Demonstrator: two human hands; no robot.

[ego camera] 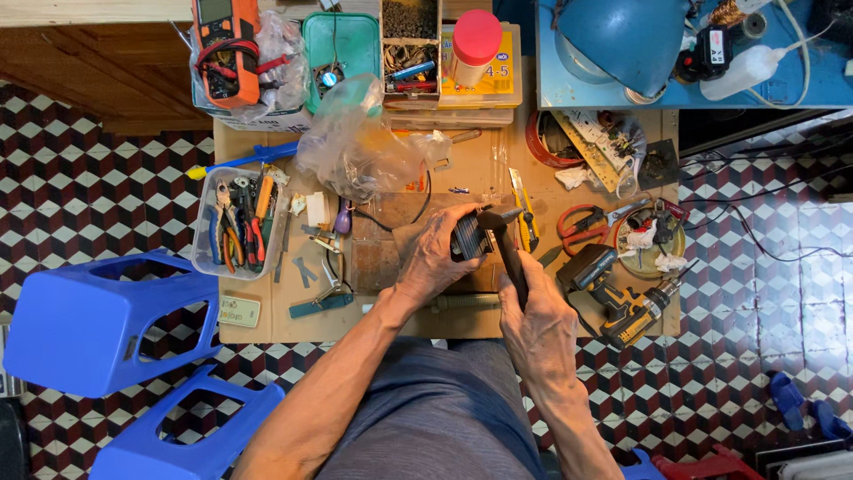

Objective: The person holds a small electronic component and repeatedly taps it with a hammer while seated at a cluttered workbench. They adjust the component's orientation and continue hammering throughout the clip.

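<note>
My left hand (435,262) grips a small dark ribbed part (469,240) over the middle of the low wooden worktable (462,169). My right hand (533,316) is closed around the wooden handle of a hammer (505,240), whose dark metal head rests against the top of the ribbed part. Both hands are close together just above the table's near half. What the part is exactly cannot be made out.
A clear tray of pliers and screwdrivers (240,222) stands at the left, a crumpled plastic bag (364,151) behind it. A cordless drill (622,298) and red scissors (582,222) lie at the right. Two blue plastic stools (107,329) stand on the tiled floor left.
</note>
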